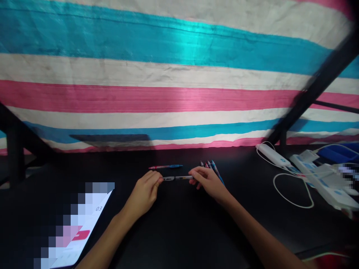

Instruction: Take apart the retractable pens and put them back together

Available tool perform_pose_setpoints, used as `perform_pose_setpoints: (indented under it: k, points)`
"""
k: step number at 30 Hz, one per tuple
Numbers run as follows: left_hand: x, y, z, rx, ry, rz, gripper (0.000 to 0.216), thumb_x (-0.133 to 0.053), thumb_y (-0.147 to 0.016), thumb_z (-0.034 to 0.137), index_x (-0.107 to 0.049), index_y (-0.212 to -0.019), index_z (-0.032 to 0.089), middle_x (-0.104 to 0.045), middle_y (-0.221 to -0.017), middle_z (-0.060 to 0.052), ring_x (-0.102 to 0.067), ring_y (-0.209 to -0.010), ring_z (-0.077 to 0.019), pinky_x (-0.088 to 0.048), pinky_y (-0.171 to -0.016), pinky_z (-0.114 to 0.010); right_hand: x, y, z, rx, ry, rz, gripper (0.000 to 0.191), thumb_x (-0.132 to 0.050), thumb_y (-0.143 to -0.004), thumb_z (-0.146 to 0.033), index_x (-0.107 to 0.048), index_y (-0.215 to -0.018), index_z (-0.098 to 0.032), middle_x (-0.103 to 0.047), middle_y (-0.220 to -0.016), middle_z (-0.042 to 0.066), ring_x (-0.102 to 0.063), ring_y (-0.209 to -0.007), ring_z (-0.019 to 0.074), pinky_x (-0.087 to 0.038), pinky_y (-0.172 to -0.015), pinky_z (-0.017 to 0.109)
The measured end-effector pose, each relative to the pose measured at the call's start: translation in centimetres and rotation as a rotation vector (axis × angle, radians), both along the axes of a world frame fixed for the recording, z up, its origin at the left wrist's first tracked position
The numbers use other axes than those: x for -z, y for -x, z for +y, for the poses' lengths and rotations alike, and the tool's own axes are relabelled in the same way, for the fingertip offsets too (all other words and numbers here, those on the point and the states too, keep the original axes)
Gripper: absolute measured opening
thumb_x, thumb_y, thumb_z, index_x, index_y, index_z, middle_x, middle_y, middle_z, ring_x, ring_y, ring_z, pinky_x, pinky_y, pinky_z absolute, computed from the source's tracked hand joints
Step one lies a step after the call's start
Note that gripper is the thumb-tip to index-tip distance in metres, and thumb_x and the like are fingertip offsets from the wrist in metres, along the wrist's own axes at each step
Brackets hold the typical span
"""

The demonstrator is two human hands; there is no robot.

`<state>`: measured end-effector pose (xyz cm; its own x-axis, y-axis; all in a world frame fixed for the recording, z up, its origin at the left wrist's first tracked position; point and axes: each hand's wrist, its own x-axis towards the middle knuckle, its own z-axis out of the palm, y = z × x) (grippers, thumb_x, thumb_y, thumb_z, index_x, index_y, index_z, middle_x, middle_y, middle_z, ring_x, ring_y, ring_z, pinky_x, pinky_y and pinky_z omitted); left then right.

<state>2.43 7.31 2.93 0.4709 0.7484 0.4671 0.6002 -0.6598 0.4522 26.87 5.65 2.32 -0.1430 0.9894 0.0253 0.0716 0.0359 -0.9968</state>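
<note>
Both hands pinch one slim grey pen (177,178) over the black table (179,224). The left hand (146,192) grips its left end, the right hand (207,181) its other end.

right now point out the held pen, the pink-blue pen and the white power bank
held pen (179,178): head view, mid barrel
pink-blue pen (165,166): head view, mid barrel
white power bank (273,155): head view, top face

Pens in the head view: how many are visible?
About 6: one held pen between left hand and right hand, one red-and-blue pen lying just beyond it, roughly four bunched pens behind the right hand, partly hidden, so the count is uncertain.
</note>
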Motion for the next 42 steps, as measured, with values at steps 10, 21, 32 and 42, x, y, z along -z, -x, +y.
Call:
perform_pose_setpoints:
  k: [10, 21, 32, 42]
  points:
    - [0.4, -0.1, 0.1, 0.014, 0.016, 0.007, 0.024, -0.035, -0.095, 0.021, -0.049, -0.076, 0.019, -0.052, -0.073, -0.002, -0.051, -0.07, -0.017, -0.038, -0.065, -0.028, -0.2, 0.0, -0.1, -0.029, 0.03, 0.056, 0.022, -0.064, -0.081, -0.035, -0.059, -0.094, -0.018, -0.059, -0.069, 0.001, -0.054, -0.058, 0.0109, -0.041, -0.046, 0.021]
    - [0.8, -0.1, 0.0, 0.023, 0.034, 0.004, 0.025, -0.034, -0.096, 0.021, -0.048, -0.076, 0.018, -0.05, -0.073, -0.002, -0.048, -0.071, -0.0164, -0.037, -0.066, -0.029, 0.0, 0.3, 0.0, -0.02, -0.062, 0.141, 0.028, -0.073, -0.071, -0.025, -0.059, -0.095, -0.02, -0.059, -0.081, 0.0, -0.056, -0.068, 0.012, -0.049, -0.055, 0.024]
    - [0.8, -0.2, 0.2, 0.019, 0.029, 0.013, 0.025, -0.035, -0.096, 0.021, -0.048, -0.075, 0.018, -0.051, -0.072, -0.001, -0.049, -0.07, -0.0162, -0.037, -0.065, -0.028, 0.0, 0.1, 0.1, 0.026, -0.147, 0.031, 0.02, -0.072, -0.069, -0.016, -0.063, -0.087, -0.02, -0.062, -0.084, 0.001, -0.059, -0.075, 0.0137, -0.047, -0.064, 0.026]
    - [0.4, 0.2, 0.3, -0.018, -0.012, -0.002, 0.025, -0.035, -0.095, 0.021, -0.048, -0.074, 0.019, -0.051, -0.071, -0.001, -0.051, -0.069, -0.0163, -0.038, -0.064, -0.028, -0.3, -0.6, 0.3, 0.049, -0.156, -0.011, 0.02, -0.071, -0.068, -0.016, -0.063, -0.085, -0.022, -0.062, -0.084, -0.001, -0.058, -0.078, 0.0139, -0.044, -0.069, 0.027]
